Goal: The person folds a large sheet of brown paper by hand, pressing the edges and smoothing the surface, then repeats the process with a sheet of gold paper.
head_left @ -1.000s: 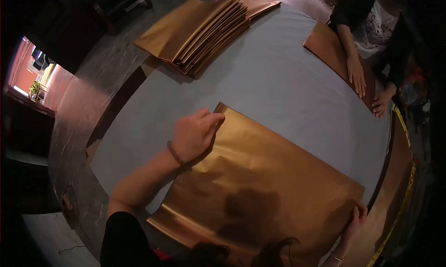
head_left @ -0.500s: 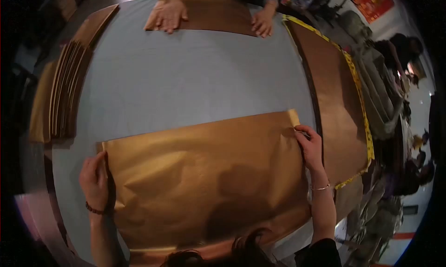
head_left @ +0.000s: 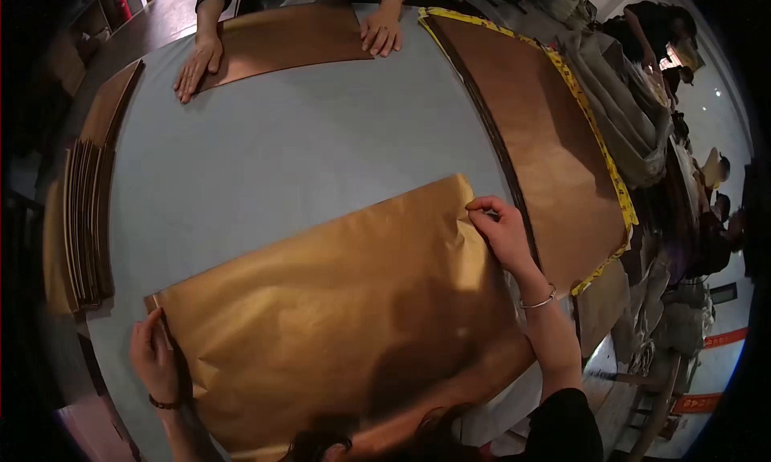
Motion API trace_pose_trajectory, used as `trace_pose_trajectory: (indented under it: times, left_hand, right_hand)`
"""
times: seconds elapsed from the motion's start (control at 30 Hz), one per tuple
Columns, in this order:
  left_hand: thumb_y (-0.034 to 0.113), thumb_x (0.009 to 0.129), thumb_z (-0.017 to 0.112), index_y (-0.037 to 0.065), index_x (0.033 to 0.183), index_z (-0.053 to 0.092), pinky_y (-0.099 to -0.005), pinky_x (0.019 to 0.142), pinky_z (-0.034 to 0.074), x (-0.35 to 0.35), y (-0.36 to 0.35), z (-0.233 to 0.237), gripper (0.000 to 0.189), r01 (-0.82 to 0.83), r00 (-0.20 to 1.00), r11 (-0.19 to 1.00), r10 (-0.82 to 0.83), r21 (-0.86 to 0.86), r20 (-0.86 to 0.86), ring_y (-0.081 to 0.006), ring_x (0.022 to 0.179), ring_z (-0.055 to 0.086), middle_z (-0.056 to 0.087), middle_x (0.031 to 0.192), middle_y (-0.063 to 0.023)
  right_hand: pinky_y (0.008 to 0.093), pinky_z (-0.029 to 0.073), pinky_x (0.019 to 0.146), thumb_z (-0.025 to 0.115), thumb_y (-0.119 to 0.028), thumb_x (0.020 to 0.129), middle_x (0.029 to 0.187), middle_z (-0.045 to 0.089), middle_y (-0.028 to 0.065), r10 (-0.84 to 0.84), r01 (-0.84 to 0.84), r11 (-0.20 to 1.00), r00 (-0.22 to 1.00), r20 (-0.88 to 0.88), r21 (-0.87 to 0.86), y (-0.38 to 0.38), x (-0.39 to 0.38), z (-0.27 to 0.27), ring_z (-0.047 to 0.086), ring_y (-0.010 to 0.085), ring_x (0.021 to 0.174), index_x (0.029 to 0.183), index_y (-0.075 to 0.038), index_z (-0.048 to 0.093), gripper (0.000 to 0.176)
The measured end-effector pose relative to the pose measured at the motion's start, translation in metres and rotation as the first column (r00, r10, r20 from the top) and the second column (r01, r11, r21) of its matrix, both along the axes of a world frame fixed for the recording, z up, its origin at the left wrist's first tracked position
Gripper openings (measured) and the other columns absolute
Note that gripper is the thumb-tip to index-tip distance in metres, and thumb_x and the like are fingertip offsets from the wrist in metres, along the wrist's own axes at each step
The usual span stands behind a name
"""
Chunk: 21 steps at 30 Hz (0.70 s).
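Observation:
A large sheet of shiny golden-brown paper (head_left: 321,301) lies in front of me, creased near its left and right edges. At its far left corner, my left hand (head_left: 154,357) pinches the edge between thumb and fingers. My right hand (head_left: 502,233) grips the right edge just below the far right corner, where the paper puckers. The near edge of the sheet is partly hidden by hair at the bottom of the view.
Across the grey-covered table (head_left: 297,141), a co-worker's hands (head_left: 201,64) press on another brown sheet (head_left: 289,44). A brown paper stack (head_left: 554,141) edged with yellow tape lies at right. Folded brown bundles (head_left: 87,221) line the left side. Other people are beyond at right.
My view has turned, so the table appears tilted. Both my hands still hold the golden-brown paper. The co-worker's hands now lie at the ends of their folded sheet, fingers flat.

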State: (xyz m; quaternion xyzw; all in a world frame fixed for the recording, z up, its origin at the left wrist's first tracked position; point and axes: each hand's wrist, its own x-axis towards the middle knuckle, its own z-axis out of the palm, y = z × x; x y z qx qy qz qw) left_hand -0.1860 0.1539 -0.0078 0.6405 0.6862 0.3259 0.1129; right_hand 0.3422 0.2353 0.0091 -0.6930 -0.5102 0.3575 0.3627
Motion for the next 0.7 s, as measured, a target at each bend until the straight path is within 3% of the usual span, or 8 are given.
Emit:
trace_pose_trajectory:
  times: [0.07, 0.17, 0.27, 0.3, 0.37, 0.53, 0.63, 0.7]
  left_hand:
    - [-0.003, 0.092, 0.049, -0.002, 0.107, 0.062, -0.0253, 0.06, 0.037, -0.001, 0.001, -0.002, 0.02, 0.016, 1.0, 1.0, -0.016, 0.02, 0.01, -0.0139, 0.066, 0.045, 0.047, 0.075, -0.0058]
    - [-0.001, 0.093, 0.049, -0.002, 0.106, 0.062, -0.0253, 0.059, 0.036, -0.001, 0.001, 0.002, 0.019, 0.018, 1.0, 1.0, -0.018, 0.014, 0.021, -0.0133, 0.066, 0.044, 0.047, 0.075, -0.0055]
    - [0.0, 0.093, 0.049, -0.003, 0.106, 0.062, -0.0254, 0.059, 0.036, 0.012, 0.0, 0.007, 0.018, -0.047, 0.99, 0.998, 0.05, -0.029, 0.129, -0.0129, 0.066, 0.044, 0.046, 0.075, -0.0055]
    - [0.001, 0.093, 0.05, -0.003, 0.106, 0.062, -0.0255, 0.059, 0.035, 0.014, 0.0, 0.008, 0.018, -0.1, 0.967, 0.993, 0.112, -0.063, 0.227, -0.0129, 0.066, 0.043, 0.046, 0.075, -0.0054]
    - [0.001, 0.093, 0.049, -0.003, 0.105, 0.062, -0.0253, 0.06, 0.036, 0.013, 0.001, 0.01, 0.018, -0.072, 0.981, 0.997, 0.078, -0.037, 0.177, -0.0123, 0.066, 0.044, 0.047, 0.076, -0.0047]
    - [0.003, 0.093, 0.049, -0.001, 0.107, 0.062, -0.0247, 0.061, 0.037, -0.002, -0.002, 0.004, 0.02, -0.06, 0.993, 0.993, 0.069, -0.099, 0.092, -0.0104, 0.068, 0.044, 0.049, 0.077, -0.0019]
    - [0.004, 0.092, 0.051, 0.001, 0.115, 0.061, -0.0239, 0.062, 0.037, -0.006, 0.001, 0.001, 0.025, -0.061, 0.959, 0.998, 0.067, -0.031, 0.275, -0.009, 0.067, 0.043, 0.048, 0.074, 0.0003]
    - [0.006, 0.091, 0.052, 0.005, 0.127, 0.054, -0.0236, 0.061, 0.037, -0.017, 0.001, -0.001, 0.036, -0.077, 0.926, 0.988, 0.121, -0.134, 0.357, -0.0082, 0.065, 0.041, 0.045, 0.071, 0.0016]
  right_hand:
    - [0.0194, 0.042, 0.061, 0.06, -0.008, 0.085, 0.077, 0.06, -0.0001, 0.022, -0.022, 1.0, 0.999, 0.027, -0.004, -0.001, 0.0, 0.0, 0.053, 0.0048, 0.07, 0.099, 0.002, 0.064, 0.017]
    - [0.0291, 0.047, 0.064, 0.059, -0.01, 0.083, 0.088, 0.066, 0.0138, 0.078, -0.095, 0.993, 0.977, 0.197, 0.075, -0.002, 0.003, -0.008, 0.06, 0.0198, 0.069, 0.098, 0.001, 0.065, 0.019]
    - [0.0307, 0.047, 0.066, 0.059, -0.01, 0.083, 0.091, 0.064, 0.0144, 0.117, -0.17, 0.974, 0.942, 0.313, 0.147, -0.005, -0.001, -0.003, 0.061, 0.0239, 0.072, 0.097, 0.0, 0.064, 0.018]
    - [0.0307, 0.047, 0.066, 0.059, -0.01, 0.083, 0.091, 0.064, 0.0144, 0.114, -0.167, 0.974, 0.944, 0.311, 0.15, -0.005, -0.001, -0.003, 0.061, 0.0239, 0.072, 0.097, 0.0, 0.064, 0.018]
    - [0.0252, 0.046, 0.068, 0.06, -0.007, 0.084, 0.09, 0.064, 0.007, 0.139, -0.189, 0.975, 0.926, 0.351, 0.114, -0.005, 0.002, -0.005, 0.057, 0.0115, 0.075, 0.098, 0.001, 0.063, 0.016]
    - [0.025, 0.047, 0.069, 0.059, -0.007, 0.085, 0.09, 0.064, 0.006, 0.141, -0.174, 0.977, 0.962, 0.234, 0.125, 0.0, 0.014, -0.021, 0.058, 0.0114, 0.076, 0.098, 0.001, 0.064, 0.017]
    - [0.0278, 0.047, 0.069, 0.059, -0.01, 0.084, 0.089, 0.064, 0.0086, 0.148, -0.167, 0.979, 0.976, 0.161, 0.115, 0.001, 0.013, -0.013, 0.059, 0.0156, 0.077, 0.099, 0.001, 0.064, 0.019]
    - [0.0304, 0.048, 0.071, 0.059, -0.014, 0.085, 0.089, 0.064, 0.011, 0.177, -0.189, 0.979, 0.974, 0.14, 0.08, 0.0, 0.014, -0.012, 0.06, 0.0187, 0.078, 0.099, 0.001, 0.064, 0.022]
